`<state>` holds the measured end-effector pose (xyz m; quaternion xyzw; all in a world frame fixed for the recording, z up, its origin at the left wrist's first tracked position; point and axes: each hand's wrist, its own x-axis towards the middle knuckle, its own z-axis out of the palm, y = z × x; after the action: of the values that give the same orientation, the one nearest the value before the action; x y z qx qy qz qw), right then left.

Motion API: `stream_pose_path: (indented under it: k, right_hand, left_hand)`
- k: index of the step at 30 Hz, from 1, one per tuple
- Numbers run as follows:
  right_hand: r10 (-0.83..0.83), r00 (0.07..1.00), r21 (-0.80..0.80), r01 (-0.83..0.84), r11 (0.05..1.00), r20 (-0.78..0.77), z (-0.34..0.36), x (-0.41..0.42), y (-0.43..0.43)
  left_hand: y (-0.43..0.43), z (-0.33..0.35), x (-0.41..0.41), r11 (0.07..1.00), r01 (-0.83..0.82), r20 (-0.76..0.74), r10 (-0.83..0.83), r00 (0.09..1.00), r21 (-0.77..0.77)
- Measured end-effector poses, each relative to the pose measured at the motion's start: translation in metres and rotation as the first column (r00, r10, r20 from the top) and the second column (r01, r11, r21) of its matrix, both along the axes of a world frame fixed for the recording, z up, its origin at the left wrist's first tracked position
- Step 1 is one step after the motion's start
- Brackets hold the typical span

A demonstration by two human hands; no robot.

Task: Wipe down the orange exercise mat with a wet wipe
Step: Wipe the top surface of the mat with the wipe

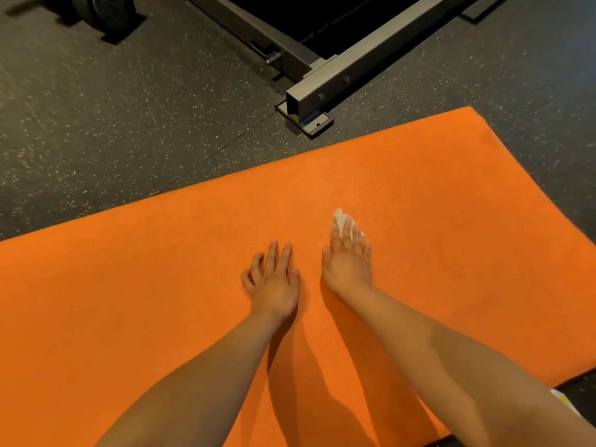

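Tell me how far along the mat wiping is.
Done: no wiped patch shows on the flat orange exercise mat. In hand: the right hand presses a crumpled white wet wipe onto it; the left hand rests alongside. Left: likely most of it.

- Before us, a dark speckled rubber floor (96, 124).
- At top centre, a grey metal machine frame (338, 82) stands on its foot plate (309, 122).
- To our upper left, black weight plates (106, 11) stand on the floor.

Matt, finely textured orange mat (193, 269); crumpled white cloth-like wipe (339, 217); speckled matt rubber floor (113, 124); smooth grey metal frame (354, 72).
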<state>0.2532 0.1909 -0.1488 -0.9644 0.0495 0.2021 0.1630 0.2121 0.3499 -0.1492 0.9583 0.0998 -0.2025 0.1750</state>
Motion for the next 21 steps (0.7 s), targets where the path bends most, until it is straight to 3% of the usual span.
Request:
stream_pose_path:
  k: [4, 6, 8, 11, 13, 19, 21]
  right_hand:
    - [0.324, 0.945, 0.055, -0.326, 0.944, 0.034, 0.003, -0.013, 0.032]
    - [0.406, 0.912, 0.035, -0.408, 0.912, 0.064, 0.002, -0.011, 0.025]
    - [0.380, 0.923, -0.004, -0.380, 0.925, 0.067, 0.002, -0.005, 0.010]
    - [0.159, 0.987, -0.031, -0.158, 0.987, 0.035, 0.003, 0.000, -0.006]
    - [0.110, 0.994, -0.008, -0.109, 0.994, 0.030, 0.006, -0.004, 0.002]
    - [0.390, 0.920, 0.061, -0.391, 0.918, 0.024, 0.005, -0.016, 0.019]
    - [0.342, 0.939, 0.007, -0.342, 0.940, 0.019, 0.005, -0.010, 0.005]
  left_hand:
    - [-0.001, -0.003, -0.001, 1.000, -0.014, 0.046, 0.014, 0.999, -0.009]
    - [-0.001, -0.004, -0.002, 1.000, -0.010, 0.052, 0.012, 0.999, -0.026]
    - [0.001, -0.004, -0.002, 0.999, -0.011, 0.044, 0.012, 0.999, -0.033]
    - [0.001, -0.004, -0.001, 1.000, -0.010, 0.034, 0.011, 0.999, -0.017]
    - [0.000, -0.004, -0.001, 1.000, -0.009, 0.032, 0.010, 0.999, -0.015]
    - [0.003, -0.003, -0.003, 0.999, 0.012, 0.033, -0.011, 0.999, -0.031]
    - [0.005, -0.003, -0.003, 0.999, 0.019, 0.026, -0.018, 1.000, -0.040]
